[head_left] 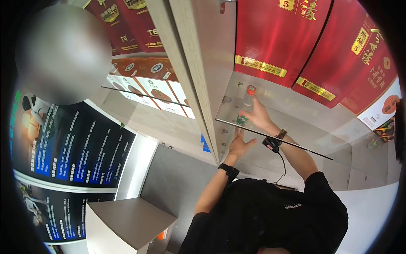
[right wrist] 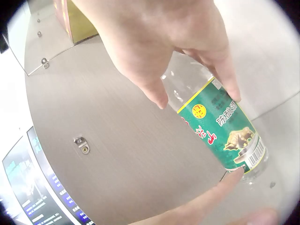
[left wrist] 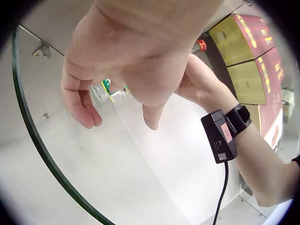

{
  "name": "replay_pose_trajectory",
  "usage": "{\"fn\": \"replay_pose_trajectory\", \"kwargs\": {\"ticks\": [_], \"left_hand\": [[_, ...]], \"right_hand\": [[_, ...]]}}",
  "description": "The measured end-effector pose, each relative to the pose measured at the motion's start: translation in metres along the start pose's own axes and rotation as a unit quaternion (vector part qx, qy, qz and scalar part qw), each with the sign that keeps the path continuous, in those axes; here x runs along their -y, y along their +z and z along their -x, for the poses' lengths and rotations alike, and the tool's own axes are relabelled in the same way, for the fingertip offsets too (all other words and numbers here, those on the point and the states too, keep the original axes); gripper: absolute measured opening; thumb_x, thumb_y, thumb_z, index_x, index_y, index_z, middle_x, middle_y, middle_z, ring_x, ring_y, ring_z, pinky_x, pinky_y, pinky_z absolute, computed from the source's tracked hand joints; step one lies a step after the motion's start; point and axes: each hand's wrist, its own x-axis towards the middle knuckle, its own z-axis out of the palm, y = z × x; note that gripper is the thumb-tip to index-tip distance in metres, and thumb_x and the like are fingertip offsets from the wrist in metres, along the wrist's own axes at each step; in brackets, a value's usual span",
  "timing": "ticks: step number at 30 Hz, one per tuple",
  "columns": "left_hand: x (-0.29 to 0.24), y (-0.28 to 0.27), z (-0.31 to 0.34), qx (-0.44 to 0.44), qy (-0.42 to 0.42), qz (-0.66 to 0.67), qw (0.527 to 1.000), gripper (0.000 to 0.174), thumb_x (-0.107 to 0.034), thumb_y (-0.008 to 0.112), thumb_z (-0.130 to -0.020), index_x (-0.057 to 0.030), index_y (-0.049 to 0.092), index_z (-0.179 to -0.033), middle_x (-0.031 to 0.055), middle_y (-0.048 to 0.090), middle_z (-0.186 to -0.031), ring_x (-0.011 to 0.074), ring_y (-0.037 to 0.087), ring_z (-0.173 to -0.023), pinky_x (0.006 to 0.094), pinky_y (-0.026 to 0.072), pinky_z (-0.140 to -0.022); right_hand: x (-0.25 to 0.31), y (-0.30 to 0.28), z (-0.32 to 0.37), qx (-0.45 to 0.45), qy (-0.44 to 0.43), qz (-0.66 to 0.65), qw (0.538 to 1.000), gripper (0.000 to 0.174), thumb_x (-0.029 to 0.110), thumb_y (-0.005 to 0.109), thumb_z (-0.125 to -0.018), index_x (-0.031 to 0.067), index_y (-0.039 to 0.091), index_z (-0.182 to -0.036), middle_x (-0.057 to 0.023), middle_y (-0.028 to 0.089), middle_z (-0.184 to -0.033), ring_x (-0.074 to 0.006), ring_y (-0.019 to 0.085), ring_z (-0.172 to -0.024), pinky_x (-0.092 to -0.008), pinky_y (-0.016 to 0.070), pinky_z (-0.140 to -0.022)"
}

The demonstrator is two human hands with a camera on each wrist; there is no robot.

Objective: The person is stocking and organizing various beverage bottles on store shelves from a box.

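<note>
My right hand (head_left: 260,117) holds a clear bottle (right wrist: 187,77) with a green label and a red cap (head_left: 251,89). Its thumb lies on one side of the bottle's upper part and its fingers on the other, in the right wrist view. That bottle tilts near the front edge of a glass shelf (head_left: 292,137). Below its base, my left hand (head_left: 240,148) reaches up with fingers extended and thumb spread. One left fingertip (right wrist: 238,174) overlaps the bottle's bottom edge. Seen from the left wrist, the left hand (left wrist: 126,61) covers much of the bottle.
Large red gift boxes (head_left: 281,38) stand behind the shelf. A pale upright panel (head_left: 203,55) borders it at left, and small metal brackets (right wrist: 82,144) stick out of the wall. A black cable (left wrist: 225,192) hangs from the right wrist's camera. White-and-brown boxes (head_left: 154,91) fill the neighbouring bay.
</note>
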Motion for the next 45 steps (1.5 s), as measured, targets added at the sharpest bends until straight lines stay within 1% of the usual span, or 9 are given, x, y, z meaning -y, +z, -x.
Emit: {"fn": "replay_pose_trajectory", "kwargs": {"ticks": [10, 16, 19, 22, 29, 32, 36, 43, 45], "left_hand": [[0.017, 0.003, -0.007, -0.006, 0.057, -0.002, 0.998, 0.107, -0.064, 0.065, -0.078, -0.0023, 0.02, -0.153, 0.0219, 0.015, -0.159, 0.0367, 0.031, -0.142, 0.0438, 0.037, -0.109], [0.007, -0.005, 0.015, 0.071, 0.069, 0.023, 0.995, 0.097, -0.057, 0.069, -0.079, 0.0055, 0.034, -0.145, 0.0248, 0.022, -0.156, 0.0379, 0.037, -0.137, 0.0402, 0.0366, -0.109], [0.04, 0.006, 0.023, 0.069, 0.179, -0.007, 0.981, 0.083, -0.051, 0.071, -0.081, 0.0051, 0.046, -0.137, 0.0241, 0.028, -0.154, 0.0386, 0.041, -0.132, 0.0422, 0.0376, -0.107], [0.068, 0.009, 0.033, 0.054, 0.247, -0.035, 0.967, 0.064, -0.041, 0.073, -0.081, 0.0014, 0.057, -0.126, 0.0229, 0.038, -0.148, 0.0381, 0.045, -0.128, 0.044, 0.0385, -0.105], [0.073, 0.008, 0.053, 0.015, 0.38, -0.08, 0.921, 0.043, -0.021, 0.073, -0.079, -0.0035, 0.061, -0.116, 0.0192, 0.048, -0.137, 0.0389, 0.045, -0.123, 0.0486, 0.0391, -0.102], [0.072, 0.018, 0.066, -0.014, 0.417, -0.138, 0.898, 0.043, -0.016, 0.07, -0.08, -0.0018, 0.058, -0.118, 0.0204, 0.048, -0.135, 0.0425, 0.043, -0.123, 0.0517, 0.037, -0.103], [0.059, 0.036, 0.096, -0.003, 0.416, -0.136, 0.899, 0.034, -0.013, 0.067, -0.081, -0.0031, 0.058, -0.112, 0.0188, 0.05, -0.13, 0.0405, 0.042, -0.123, 0.0512, 0.0377, -0.101], [0.055, 0.138, 0.179, 0.154, 0.426, -0.096, 0.886, 0.021, -0.014, 0.065, -0.084, -0.0038, 0.065, -0.102, 0.0116, 0.065, -0.111, 0.0307, 0.056, -0.108, 0.0415, 0.0441, -0.094], [0.07, 0.185, 0.204, 0.24, 0.326, -0.106, 0.908, 0.02, -0.016, 0.065, -0.085, -0.003, 0.066, -0.099, 0.0112, 0.067, -0.105, 0.0304, 0.061, -0.102, 0.0403, 0.0475, -0.089]], "right_hand": [[-0.003, 0.02, -0.01, -0.009, -0.02, 0.018, 1.0, 0.079, 0.033, 0.076, -0.078, -0.0049, 0.035, -0.134, -0.0316, 0.054, -0.124, -0.0442, 0.054, -0.117, -0.0424, 0.0445, -0.097], [0.021, 0.012, 0.004, 0.029, 0.091, 0.0, 0.995, 0.1, 0.042, 0.078, -0.075, -0.0072, 0.026, -0.144, -0.0357, 0.045, -0.135, -0.0448, 0.05, -0.124, -0.0402, 0.0417, -0.103], [-0.033, 0.051, 0.027, -0.1, 0.044, 0.011, 0.994, 0.112, 0.05, 0.08, -0.073, -0.0063, 0.018, -0.149, -0.0342, 0.038, -0.143, -0.0434, 0.043, -0.132, -0.0414, 0.0389, -0.107], [-0.021, 0.058, 0.086, -0.16, 0.17, -0.099, 0.967, 0.114, 0.05, 0.08, -0.074, -0.0055, 0.016, -0.15, -0.0316, 0.034, -0.147, -0.0411, 0.038, -0.136, -0.0427, 0.0373, -0.109], [-0.015, 0.076, 0.31, -0.325, 0.304, -0.186, 0.876, 0.062, 0.029, 0.07, -0.089, -0.0033, 0.046, -0.136, -0.0154, 0.06, -0.125, -0.0242, 0.057, -0.12, -0.0371, 0.0474, -0.099], [0.008, 0.071, 0.411, -0.423, 0.448, -0.306, 0.726, 0.047, 0.027, 0.065, -0.092, -0.0022, 0.054, -0.127, -0.0115, 0.065, -0.113, -0.021, 0.063, -0.108, -0.0351, 0.0516, -0.092], [0.025, 0.07, 0.545, -0.574, 0.458, -0.365, 0.572, 0.032, 0.025, 0.059, -0.094, 0.0017, 0.06, -0.115, -0.0103, 0.067, -0.103, -0.0203, 0.065, -0.096, -0.0364, 0.0544, -0.084], [0.051, 0.057, 0.698, -0.673, 0.458, -0.407, 0.414, 0.029, 0.024, 0.056, -0.094, 0.0035, 0.057, -0.114, -0.01, 0.064, -0.103, -0.0218, 0.064, -0.096, -0.0388, 0.0551, -0.085], [0.052, 0.055, 0.741, -0.68, 0.453, -0.431, 0.383, 0.031, 0.023, 0.055, -0.094, 0.003, 0.054, -0.118, -0.0115, 0.063, -0.108, -0.024, 0.063, -0.098, -0.0401, 0.0545, -0.087]]}}
